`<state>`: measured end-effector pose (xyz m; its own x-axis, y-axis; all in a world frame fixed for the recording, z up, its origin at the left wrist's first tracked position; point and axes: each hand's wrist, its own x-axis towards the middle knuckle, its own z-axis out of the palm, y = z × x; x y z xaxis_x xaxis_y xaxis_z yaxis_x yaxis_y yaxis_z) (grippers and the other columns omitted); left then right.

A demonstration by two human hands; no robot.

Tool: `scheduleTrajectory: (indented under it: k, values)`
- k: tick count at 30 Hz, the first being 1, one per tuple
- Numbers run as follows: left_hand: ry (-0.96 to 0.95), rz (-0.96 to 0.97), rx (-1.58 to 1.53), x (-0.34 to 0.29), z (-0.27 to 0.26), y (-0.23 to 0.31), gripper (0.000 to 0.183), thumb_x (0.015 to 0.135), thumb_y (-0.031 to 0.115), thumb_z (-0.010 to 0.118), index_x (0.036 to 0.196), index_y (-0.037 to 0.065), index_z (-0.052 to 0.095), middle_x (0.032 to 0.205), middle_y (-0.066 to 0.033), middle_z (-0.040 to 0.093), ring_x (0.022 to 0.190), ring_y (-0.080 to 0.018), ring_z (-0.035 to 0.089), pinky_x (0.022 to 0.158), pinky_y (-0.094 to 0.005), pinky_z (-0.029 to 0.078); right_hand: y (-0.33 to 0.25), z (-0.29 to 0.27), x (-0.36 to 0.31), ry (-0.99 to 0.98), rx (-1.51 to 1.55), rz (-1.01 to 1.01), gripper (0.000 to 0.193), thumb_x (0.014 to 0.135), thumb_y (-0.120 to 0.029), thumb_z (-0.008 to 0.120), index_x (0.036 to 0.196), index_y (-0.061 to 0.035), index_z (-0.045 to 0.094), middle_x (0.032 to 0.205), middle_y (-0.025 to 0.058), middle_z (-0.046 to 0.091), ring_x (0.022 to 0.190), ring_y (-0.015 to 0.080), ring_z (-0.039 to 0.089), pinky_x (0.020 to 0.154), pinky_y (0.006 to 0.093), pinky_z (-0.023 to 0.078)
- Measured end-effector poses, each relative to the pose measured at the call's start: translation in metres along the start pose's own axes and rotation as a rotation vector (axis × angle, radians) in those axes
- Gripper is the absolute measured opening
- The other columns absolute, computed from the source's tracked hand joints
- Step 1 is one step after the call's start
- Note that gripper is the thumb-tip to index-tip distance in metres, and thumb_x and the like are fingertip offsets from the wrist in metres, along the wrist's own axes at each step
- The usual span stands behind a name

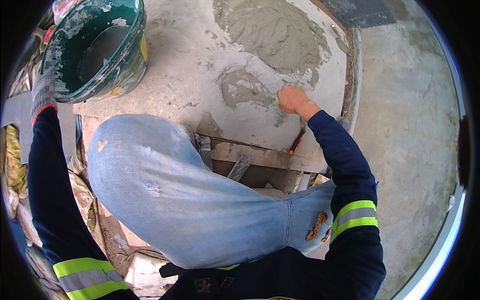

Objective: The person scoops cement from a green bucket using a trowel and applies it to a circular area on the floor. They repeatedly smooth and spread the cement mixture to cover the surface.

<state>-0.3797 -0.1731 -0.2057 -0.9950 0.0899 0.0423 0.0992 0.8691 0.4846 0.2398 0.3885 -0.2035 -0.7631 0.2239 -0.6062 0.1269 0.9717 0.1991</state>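
My left hand (pixel 45 92), in a grey knitted glove with a red cuff, grips the near-left rim of a green bucket (pixel 131 65). The bucket tilts toward me and has grey slurry inside, with dried cement on its walls. My bare right hand (pixel 296 101) is closed around a tool of which only a bright green bit (pixel 277 100) shows. It is low over a pale cement-smeared board (pixel 200 75), beside a small patch of wet mortar (pixel 242 89). A larger mortar heap (pixel 275 35) spreads beyond it. The tool's working end cannot be made out.
An orange-and-black handled tool (pixel 297 142) lies near the board's front edge. Below that edge is a gap with a metal strip (pixel 240 167). Crumpled sacks (pixel 82 197) crowd the left. Bare concrete floor (pixel 405 115) stretches along the right, and my jeans-clad knee (pixel 140 150) is close to the bucket.
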Motion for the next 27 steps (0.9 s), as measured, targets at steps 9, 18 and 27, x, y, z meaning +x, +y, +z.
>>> scheduleTrajectory:
  k: [9,18,27]
  values:
    - [-0.006,-0.022,0.053,-0.018,-0.009,0.023,0.06,0.086,0.043,0.065,0.125,-0.002,0.062,0.111,-0.0177,0.07,0.104,-0.0277,0.067,0.09,-0.0375,0.049,-0.011,0.006,0.009,-0.081,-0.02,0.026,0.02,0.071,-0.015,0.061,0.079,-0.0025,0.075,0.084,0.0204,0.072,0.085,0.0362,0.07,0.075,0.0433,0.056]
    - [0.113,-0.11,0.027,-0.101,-0.02,0.107,0.053,0.084,0.038,0.069,0.122,0.001,0.063,0.111,-0.0209,0.069,0.106,-0.0326,0.067,0.09,-0.0412,0.05,-0.046,-0.157,-0.024,0.674,0.148,-0.08,0.008,0.084,-0.01,0.061,0.087,-0.0026,0.062,0.085,0.015,0.064,0.083,0.0353,0.062,0.073,0.0454,0.049]
    - [0.114,-0.195,-0.131,-0.132,-0.028,0.14,0.053,0.085,0.027,0.072,0.129,0.002,0.057,0.117,-0.0199,0.067,0.111,-0.0326,0.064,0.096,-0.042,0.049,-0.252,-0.388,0.152,0.857,0.039,-0.67,0.009,0.081,-0.01,0.064,0.083,-0.0047,0.071,0.087,0.016,0.07,0.089,0.0346,0.068,0.074,0.0423,0.054]
